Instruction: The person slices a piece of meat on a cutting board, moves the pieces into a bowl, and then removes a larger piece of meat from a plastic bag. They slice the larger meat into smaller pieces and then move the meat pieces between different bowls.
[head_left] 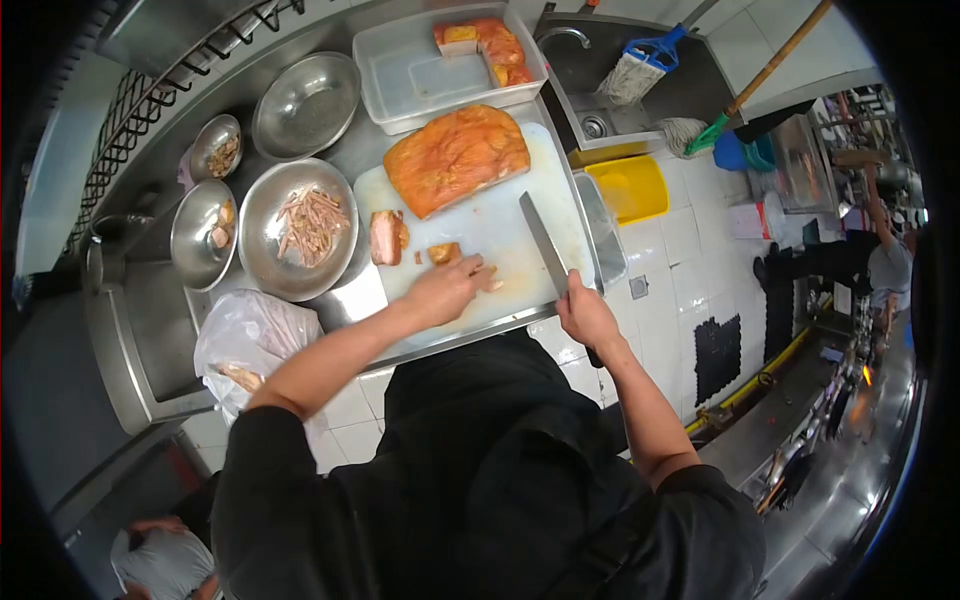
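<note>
My right hand [586,318] is wrapped round the handle of a kitchen knife [545,240], its long blade tilted over the right side of the white cutting board [460,220]. Low on the board my left hand [445,292] has its fingers bent and closed at a small piece of meat [486,278]; the fingertips are partly hidden. Just above those fingers lies a small browned chunk [443,253]. A cut block of pork [387,237] sits to its left. Across the upper board rests a large slab of roasted pork [457,160] with orange-brown skin.
A plastic tub [400,80] with pork blocks stands behind the board. To the left are a steel bowl of meat strips [312,230], other bowls and a plastic bag [255,340]. A sink [640,80] and a yellow bin [628,190] lie right. Other people stand farther off.
</note>
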